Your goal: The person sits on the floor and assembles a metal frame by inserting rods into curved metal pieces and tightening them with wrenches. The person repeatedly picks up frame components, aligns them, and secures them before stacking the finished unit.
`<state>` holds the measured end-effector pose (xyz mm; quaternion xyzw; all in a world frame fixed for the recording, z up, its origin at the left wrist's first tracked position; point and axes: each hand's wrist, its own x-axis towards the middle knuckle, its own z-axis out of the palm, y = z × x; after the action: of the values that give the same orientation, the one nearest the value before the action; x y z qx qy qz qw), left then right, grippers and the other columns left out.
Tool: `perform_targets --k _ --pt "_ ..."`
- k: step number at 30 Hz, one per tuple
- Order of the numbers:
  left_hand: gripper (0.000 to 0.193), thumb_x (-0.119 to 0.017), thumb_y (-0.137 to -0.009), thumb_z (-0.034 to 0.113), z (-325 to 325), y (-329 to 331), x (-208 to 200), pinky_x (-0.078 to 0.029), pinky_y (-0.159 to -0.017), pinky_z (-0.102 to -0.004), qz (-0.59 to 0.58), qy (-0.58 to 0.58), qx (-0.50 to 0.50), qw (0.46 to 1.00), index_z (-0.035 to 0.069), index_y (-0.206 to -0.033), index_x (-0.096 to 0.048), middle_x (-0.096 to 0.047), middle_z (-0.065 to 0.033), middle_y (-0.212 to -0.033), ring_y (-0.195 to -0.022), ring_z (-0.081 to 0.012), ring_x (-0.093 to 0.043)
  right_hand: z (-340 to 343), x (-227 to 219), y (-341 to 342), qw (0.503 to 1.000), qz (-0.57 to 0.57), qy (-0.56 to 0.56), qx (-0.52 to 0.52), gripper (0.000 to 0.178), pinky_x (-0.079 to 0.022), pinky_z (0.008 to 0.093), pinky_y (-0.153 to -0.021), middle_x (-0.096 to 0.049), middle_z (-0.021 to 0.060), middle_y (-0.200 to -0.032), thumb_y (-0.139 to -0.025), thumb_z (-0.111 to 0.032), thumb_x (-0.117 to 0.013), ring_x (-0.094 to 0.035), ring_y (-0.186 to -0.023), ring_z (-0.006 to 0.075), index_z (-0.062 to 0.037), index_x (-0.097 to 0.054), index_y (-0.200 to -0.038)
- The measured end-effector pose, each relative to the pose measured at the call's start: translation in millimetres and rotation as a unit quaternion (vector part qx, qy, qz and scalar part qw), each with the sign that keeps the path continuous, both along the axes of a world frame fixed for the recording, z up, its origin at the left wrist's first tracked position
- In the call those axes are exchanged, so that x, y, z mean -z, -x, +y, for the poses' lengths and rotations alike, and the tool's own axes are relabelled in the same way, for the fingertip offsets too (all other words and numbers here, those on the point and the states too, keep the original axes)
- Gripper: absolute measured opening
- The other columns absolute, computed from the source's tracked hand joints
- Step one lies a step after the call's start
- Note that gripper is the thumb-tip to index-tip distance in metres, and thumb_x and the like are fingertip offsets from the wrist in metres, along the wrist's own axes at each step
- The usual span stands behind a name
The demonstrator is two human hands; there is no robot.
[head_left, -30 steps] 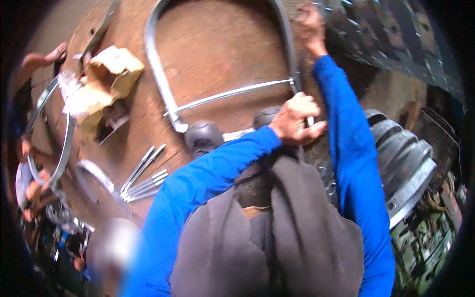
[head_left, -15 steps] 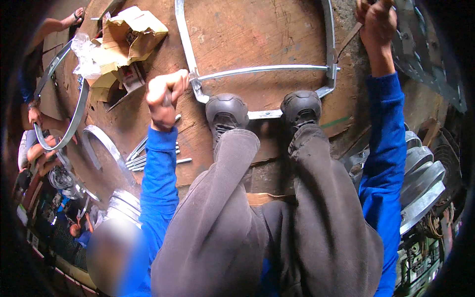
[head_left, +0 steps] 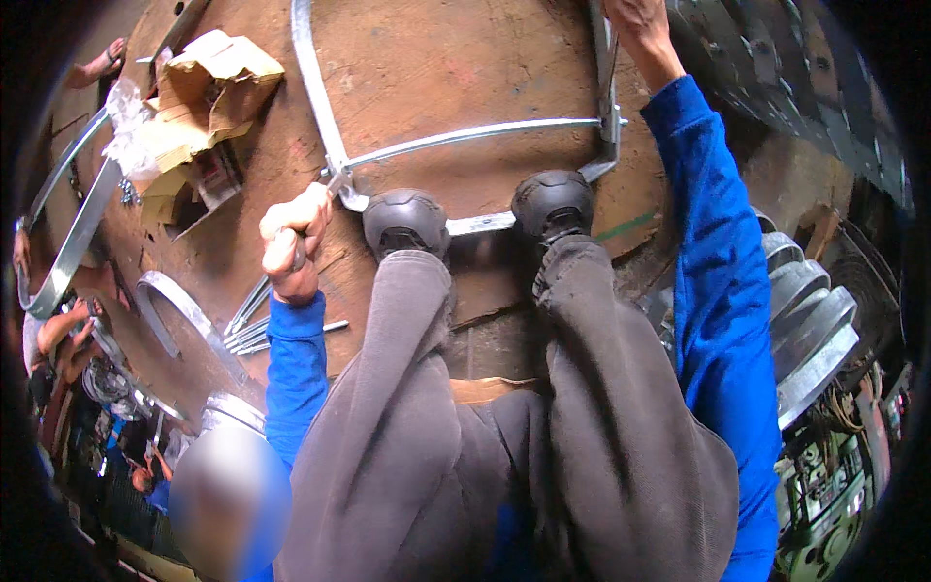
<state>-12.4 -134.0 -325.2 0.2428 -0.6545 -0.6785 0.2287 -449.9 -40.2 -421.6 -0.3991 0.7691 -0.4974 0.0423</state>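
A bent metal frame (head_left: 315, 78) lies on the wooden boards, crossed by a thin threaded rod (head_left: 465, 137). My left hand (head_left: 294, 242) is closed round a wrench (head_left: 336, 181), its end at the frame's left corner, by the rod's end. At the upper edge my right hand (head_left: 640, 29) is closed on another wrench (head_left: 611, 73) that reaches down beside the frame's right side to the rod's other end. Part of that hand is cut off by the edge. My dark shoes (head_left: 553, 204) rest against the frame's near crossbar (head_left: 481, 224).
Loose rods (head_left: 257, 330) and a curved metal strip (head_left: 184, 306) lie left. A torn cardboard box (head_left: 208, 92) stands further off. Stacked metal bands (head_left: 815, 330) and perforated plates (head_left: 776, 68) are at right. At far left a person's hand (head_left: 23, 254) is at a metal hoop (head_left: 73, 242).
My right hand has swung left, in towards the frame's right side, with its wrench. My left hand has moved down and left. The whole view has shifted a little.
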Motion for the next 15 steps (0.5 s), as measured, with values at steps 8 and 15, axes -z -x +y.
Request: perform_targets --k 8,15 --pt "0.056 -0.044 -0.079 0.051 -8 5 3 -0.023 -0.056 -0.0334 -0.008 0.006 0.041 0.999 0.007 -0.051 -0.025 -0.027 -0.0036 -0.049 -0.052 -0.0195 -0.027 17 -9 -16 0.994 -0.012 0.078 -0.074 0.040 -0.037 0.0300 -0.059 -0.043 0.0028 -0.065 -0.102 -0.028 -0.038 -0.040 -0.063 0.0142 -0.0052 -0.046 -0.070" --pt "0.055 -0.023 -0.093 0.051 -68 31 21 -0.028 -0.061 -0.0337 -0.014 -0.211 0.053 0.976 0.013 -0.052 -0.025 -0.027 -0.0010 -0.051 -0.054 -0.0174 -0.027 32 -42 -46 0.967 -0.252 0.007 -0.014 0.050 -0.030 0.0252 -0.053 -0.039 -0.0048 -0.065 -0.100 -0.051 -0.039 -0.035 -0.060 0.0062 -0.0137 -0.044 -0.068"
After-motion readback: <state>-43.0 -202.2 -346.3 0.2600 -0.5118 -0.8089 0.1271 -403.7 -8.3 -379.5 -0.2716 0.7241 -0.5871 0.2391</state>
